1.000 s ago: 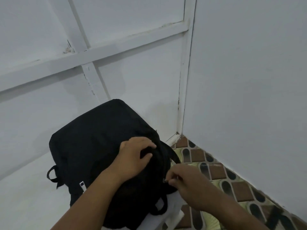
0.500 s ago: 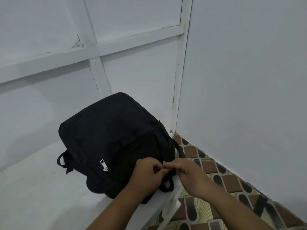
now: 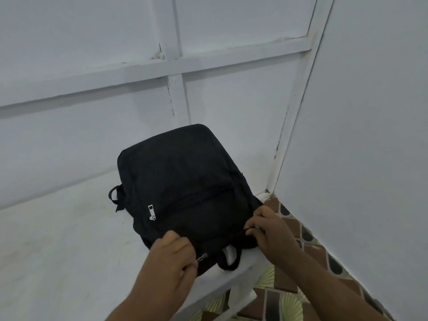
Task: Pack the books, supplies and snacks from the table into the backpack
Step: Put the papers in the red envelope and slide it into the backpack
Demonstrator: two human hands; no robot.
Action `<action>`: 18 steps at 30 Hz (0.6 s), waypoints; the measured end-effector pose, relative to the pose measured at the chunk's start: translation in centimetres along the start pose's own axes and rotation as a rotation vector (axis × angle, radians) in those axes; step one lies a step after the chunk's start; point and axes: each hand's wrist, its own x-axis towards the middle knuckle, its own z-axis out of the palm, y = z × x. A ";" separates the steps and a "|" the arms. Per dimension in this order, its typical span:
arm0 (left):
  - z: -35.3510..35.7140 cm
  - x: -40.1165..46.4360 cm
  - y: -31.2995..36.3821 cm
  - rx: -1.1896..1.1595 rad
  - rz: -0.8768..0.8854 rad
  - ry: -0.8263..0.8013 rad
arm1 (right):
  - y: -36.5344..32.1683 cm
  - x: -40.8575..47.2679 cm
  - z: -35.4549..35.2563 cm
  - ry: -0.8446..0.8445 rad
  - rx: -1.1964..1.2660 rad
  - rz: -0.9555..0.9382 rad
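A black backpack [image 3: 183,181] lies flat on the white table [image 3: 58,251], its top end toward me at the table's near right corner. My left hand [image 3: 171,258] pinches a silver zipper pull [image 3: 202,257] at the bag's near edge. My right hand [image 3: 268,230] grips the bag's near right edge, fingers closed on the fabric. A second silver zipper pull [image 3: 151,213] hangs on the front pocket. The black carry loop [image 3: 229,260] sticks out between my hands. No books, supplies or snacks are visible.
White panelled walls [image 3: 208,66] close in behind and to the right of the table. A patterned brown and green tiled floor [image 3: 289,286] shows below the table's right edge. A black strap loop [image 3: 114,195] pokes out at the bag's left side.
My hands were together at one zipper pull; now they are apart, the left drawn leftward with the pull and the right on the bag's right edge. The view has shifted.
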 end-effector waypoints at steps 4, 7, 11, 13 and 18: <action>-2.3 -3.9 -2.9 0.001 -0.154 0.086 | 1.1 -0.6 0.9 -0.004 0.024 -0.020; -3.4 -6.1 -5.8 -0.017 -0.393 0.144 | 1.1 -0.1 1.1 -0.031 0.024 -0.007; -3.4 -6.2 -6.5 -0.071 -0.495 0.188 | -2.1 0.7 0.3 -0.009 -0.073 -0.082; -3.3 -5.7 -5.8 -0.111 -0.491 0.253 | -4.9 1.1 0.5 -0.012 -0.059 -0.175; -2.4 -5.0 -5.6 -0.286 -0.623 0.401 | -11.1 2.7 5.2 -0.182 0.003 -0.357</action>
